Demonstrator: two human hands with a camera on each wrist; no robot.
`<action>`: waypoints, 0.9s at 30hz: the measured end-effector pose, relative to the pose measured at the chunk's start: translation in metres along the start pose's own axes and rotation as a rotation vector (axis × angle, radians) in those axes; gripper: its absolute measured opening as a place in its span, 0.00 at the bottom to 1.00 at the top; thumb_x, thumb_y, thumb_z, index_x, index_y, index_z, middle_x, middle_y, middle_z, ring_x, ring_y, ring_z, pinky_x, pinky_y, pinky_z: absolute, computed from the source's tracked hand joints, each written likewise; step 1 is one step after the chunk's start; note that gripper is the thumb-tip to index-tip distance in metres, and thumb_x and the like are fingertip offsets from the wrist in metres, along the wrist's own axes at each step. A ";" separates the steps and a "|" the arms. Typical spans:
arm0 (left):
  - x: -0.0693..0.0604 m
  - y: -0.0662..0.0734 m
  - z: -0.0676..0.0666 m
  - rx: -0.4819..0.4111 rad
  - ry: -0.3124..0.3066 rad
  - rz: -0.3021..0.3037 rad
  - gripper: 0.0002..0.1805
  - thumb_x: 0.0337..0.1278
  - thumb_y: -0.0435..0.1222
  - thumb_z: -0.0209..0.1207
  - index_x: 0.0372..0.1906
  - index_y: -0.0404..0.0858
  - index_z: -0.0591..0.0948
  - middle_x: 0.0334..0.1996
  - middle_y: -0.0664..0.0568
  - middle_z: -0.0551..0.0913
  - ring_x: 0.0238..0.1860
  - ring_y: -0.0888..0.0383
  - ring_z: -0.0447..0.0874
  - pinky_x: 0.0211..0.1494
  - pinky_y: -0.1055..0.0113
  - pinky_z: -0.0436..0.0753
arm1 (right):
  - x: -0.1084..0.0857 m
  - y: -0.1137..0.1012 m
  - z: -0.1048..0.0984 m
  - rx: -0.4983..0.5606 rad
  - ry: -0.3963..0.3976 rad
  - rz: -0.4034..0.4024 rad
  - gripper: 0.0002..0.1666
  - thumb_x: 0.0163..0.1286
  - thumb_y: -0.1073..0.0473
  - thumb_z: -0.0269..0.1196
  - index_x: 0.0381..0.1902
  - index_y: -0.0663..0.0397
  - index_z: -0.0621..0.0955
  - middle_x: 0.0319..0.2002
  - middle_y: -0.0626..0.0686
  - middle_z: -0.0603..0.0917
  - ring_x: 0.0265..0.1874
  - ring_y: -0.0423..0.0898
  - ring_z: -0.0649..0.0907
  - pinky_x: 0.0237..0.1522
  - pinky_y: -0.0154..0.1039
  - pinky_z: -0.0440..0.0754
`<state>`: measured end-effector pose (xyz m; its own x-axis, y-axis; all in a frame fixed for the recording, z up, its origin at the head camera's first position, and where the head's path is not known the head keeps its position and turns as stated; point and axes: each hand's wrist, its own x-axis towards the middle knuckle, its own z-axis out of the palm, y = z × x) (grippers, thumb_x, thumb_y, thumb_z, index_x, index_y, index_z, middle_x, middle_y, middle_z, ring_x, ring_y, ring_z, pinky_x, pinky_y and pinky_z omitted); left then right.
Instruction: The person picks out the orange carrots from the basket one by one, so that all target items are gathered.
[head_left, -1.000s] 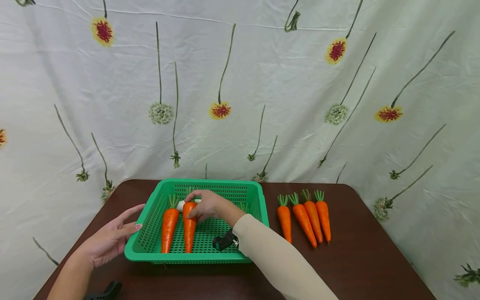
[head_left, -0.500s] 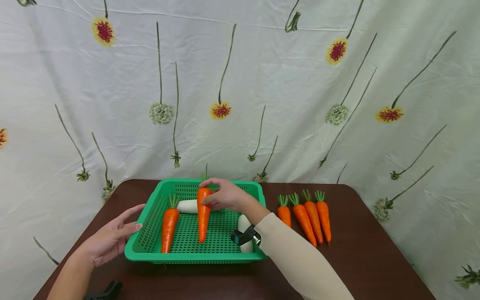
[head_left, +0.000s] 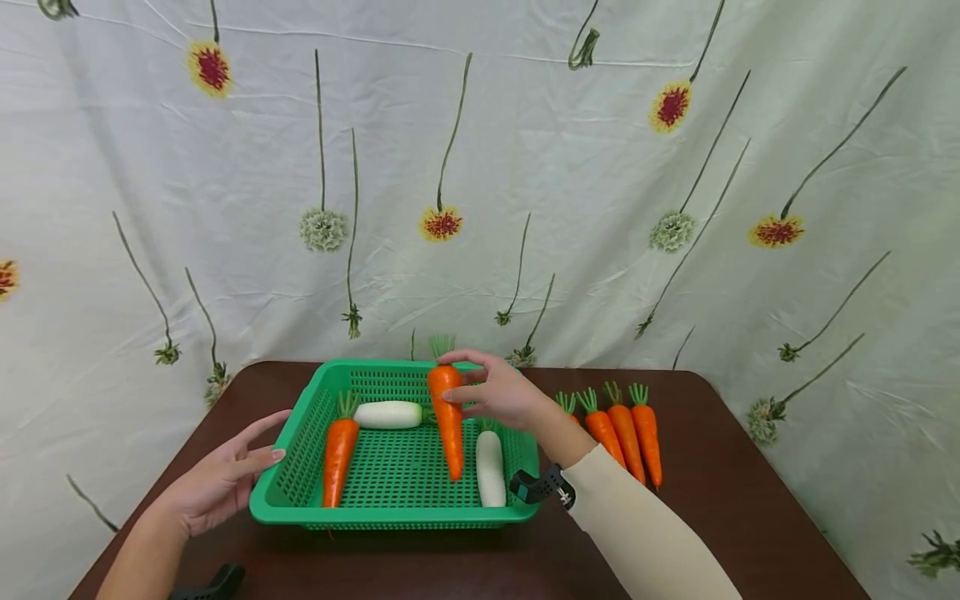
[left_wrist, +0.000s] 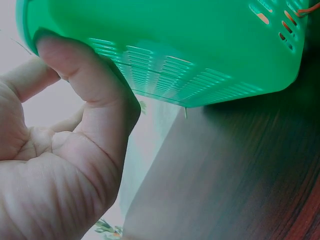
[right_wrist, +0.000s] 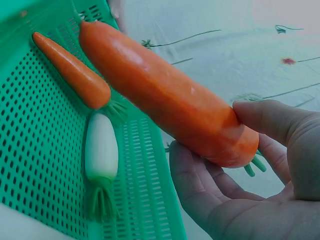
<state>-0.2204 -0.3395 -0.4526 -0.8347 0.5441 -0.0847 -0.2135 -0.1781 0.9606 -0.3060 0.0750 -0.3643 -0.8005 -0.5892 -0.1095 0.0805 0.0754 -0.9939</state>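
Note:
My right hand pinches a carrot near its leafy end and holds it tilted above the green basket. In the right wrist view, the thumb lies on one side of this carrot and the fingers on the other. Inside the basket, another carrot lies along the left, a white radish lies crosswise at the back, and a second white radish lies on the right. My left hand touches the basket's left rim with relaxed fingers; the left wrist view shows the thumb against it.
Several carrots lie side by side on the dark brown table, right of the basket, partly behind the right forearm. A pale flowered cloth hangs behind the table. Both wrists wear black straps.
My right hand has lifted the carrot from beside the left carrot and carried it rightward above the basket. Both radishes now show more fully. The left hand stays at the rim.

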 end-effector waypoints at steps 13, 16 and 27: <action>0.000 0.000 0.000 -0.026 -0.020 -0.002 0.37 0.84 0.32 0.37 0.81 0.55 0.33 0.61 0.51 0.84 0.57 0.45 0.88 0.58 0.43 0.85 | -0.046 0.019 -0.046 0.062 0.210 -0.114 0.31 0.71 0.67 0.66 0.70 0.49 0.75 0.62 0.59 0.78 0.48 0.50 0.86 0.49 0.39 0.87; -0.001 0.000 -0.001 -0.017 -0.017 -0.005 0.37 0.84 0.32 0.37 0.81 0.55 0.33 0.61 0.51 0.83 0.57 0.46 0.87 0.58 0.43 0.84 | -0.055 0.025 -0.055 0.091 0.204 -0.161 0.32 0.71 0.69 0.64 0.72 0.53 0.73 0.59 0.56 0.80 0.47 0.49 0.85 0.49 0.39 0.87; -0.001 -0.002 -0.002 0.009 0.002 -0.005 0.36 0.84 0.32 0.38 0.81 0.56 0.37 0.62 0.51 0.83 0.58 0.45 0.87 0.58 0.41 0.84 | -0.084 0.037 -0.084 0.054 0.262 -0.208 0.36 0.72 0.67 0.64 0.76 0.55 0.67 0.56 0.47 0.81 0.46 0.44 0.84 0.49 0.37 0.87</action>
<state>-0.2203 -0.3410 -0.4554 -0.8346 0.5435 -0.0899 -0.2132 -0.1681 0.9625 -0.2853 0.1947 -0.3903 -0.9280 -0.3600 0.0958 -0.0750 -0.0713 -0.9946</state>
